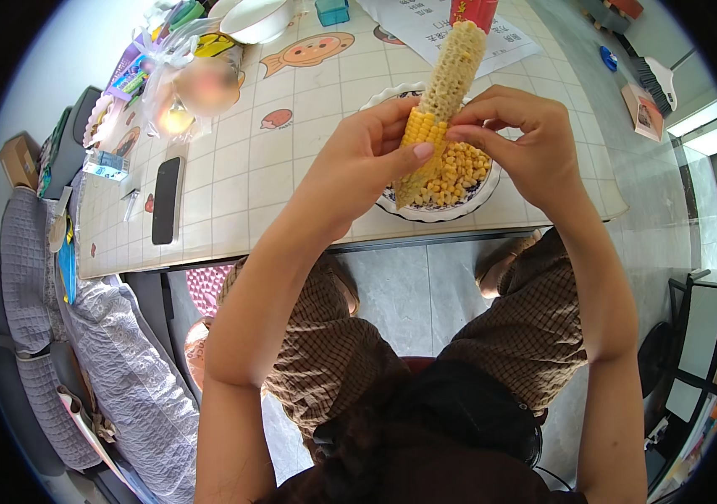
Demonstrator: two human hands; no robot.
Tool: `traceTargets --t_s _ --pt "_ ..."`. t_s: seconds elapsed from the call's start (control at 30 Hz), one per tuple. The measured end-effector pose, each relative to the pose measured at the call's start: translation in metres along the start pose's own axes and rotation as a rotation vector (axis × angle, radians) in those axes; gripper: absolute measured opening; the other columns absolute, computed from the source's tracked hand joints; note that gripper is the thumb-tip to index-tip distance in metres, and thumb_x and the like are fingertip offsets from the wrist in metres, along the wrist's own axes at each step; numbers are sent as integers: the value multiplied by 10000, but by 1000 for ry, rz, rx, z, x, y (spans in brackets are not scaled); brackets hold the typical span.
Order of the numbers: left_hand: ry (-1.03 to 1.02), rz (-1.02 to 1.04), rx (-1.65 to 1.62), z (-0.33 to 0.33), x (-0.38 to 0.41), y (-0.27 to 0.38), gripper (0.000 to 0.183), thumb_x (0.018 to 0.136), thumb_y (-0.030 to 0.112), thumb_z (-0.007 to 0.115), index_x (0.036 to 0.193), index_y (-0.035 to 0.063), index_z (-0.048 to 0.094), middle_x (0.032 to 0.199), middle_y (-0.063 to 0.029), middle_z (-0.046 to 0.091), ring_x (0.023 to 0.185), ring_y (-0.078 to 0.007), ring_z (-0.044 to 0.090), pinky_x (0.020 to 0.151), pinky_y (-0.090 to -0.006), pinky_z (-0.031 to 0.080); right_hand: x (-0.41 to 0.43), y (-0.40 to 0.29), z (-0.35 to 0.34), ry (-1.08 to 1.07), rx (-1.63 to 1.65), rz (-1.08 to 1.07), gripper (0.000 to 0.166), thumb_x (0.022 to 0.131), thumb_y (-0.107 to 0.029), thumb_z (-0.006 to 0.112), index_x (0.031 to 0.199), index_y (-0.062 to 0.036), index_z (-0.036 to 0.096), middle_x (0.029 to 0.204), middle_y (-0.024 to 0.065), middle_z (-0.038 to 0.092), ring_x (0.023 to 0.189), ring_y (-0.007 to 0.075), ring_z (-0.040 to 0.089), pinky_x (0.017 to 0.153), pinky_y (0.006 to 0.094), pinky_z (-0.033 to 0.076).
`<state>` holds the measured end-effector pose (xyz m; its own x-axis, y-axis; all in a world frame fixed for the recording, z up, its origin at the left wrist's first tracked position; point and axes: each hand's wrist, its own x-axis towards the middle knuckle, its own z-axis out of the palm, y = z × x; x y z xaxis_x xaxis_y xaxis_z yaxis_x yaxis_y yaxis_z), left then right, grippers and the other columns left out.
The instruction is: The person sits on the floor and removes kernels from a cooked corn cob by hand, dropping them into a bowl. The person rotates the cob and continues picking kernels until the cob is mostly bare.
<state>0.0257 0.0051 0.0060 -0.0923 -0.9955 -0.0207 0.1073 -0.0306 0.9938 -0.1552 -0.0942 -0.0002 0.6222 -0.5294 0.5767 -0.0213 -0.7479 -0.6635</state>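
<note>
A corn cob [456, 66] tilts over a scalloped white plate [390, 205] with a dark pattern. Its upper part is bare of kernels, while yellow kernels [422, 129] still cover a band lower down. My left hand [374, 148] grips the cob around its lower part, thumb across the front. At the cob's right side, the thumb and fingertips of my right hand [516, 129] press together against the edge of the kernel rows; whether a kernel is between them I cannot tell. Loose corn kernels [456, 173] lie heaped on the plate below.
Behind the cob are a red container [475, 12] and a printed paper sheet [512, 47]. A white bowl [257, 22], a teal box [332, 11] and a clear plastic bag [172, 82] stand farther back. A black phone [167, 201] and a small carton [106, 165] lie left on the table [251, 170].
</note>
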Motion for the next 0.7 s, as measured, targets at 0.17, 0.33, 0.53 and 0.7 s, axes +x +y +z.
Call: traceTargets --t_s 0.17,0.33,0.53,0.7 --pt "-26 18 4 0 -2 3 532 877 172 642 1320 -38 435 1192 -105 592 1099 -152 567 962 -285 428 -3 -6 2 21 -9 18 114 779 -67 714 859 9 686 774 88 678 658 142 641 595 242 502" --pt "73 71 43 4 0 -3 522 884 136 638 1323 -48 425 1192 -108 590 1097 -140 560 955 -270 434 -2 -8 9 68 -83 25 132 790 -89 701 877 8 681 765 109 665 653 196 646 591 270 504" --pt "226 215 351 5 6 -3 454 872 92 623 1260 -80 463 1069 -167 636 972 -177 616 866 -316 496 0 -13 11 60 -270 -10 144 790 -93 696 896 4 684 789 130 668 669 249 650 604 288 512" --pt "160 191 311 3 1 -3 452 874 98 626 1257 -80 466 1057 -161 636 954 -180 619 851 -318 502 1 -11 2 -1 -147 38 147 798 -83 689 918 3 691 816 142 681 697 247 669 622 278 517"
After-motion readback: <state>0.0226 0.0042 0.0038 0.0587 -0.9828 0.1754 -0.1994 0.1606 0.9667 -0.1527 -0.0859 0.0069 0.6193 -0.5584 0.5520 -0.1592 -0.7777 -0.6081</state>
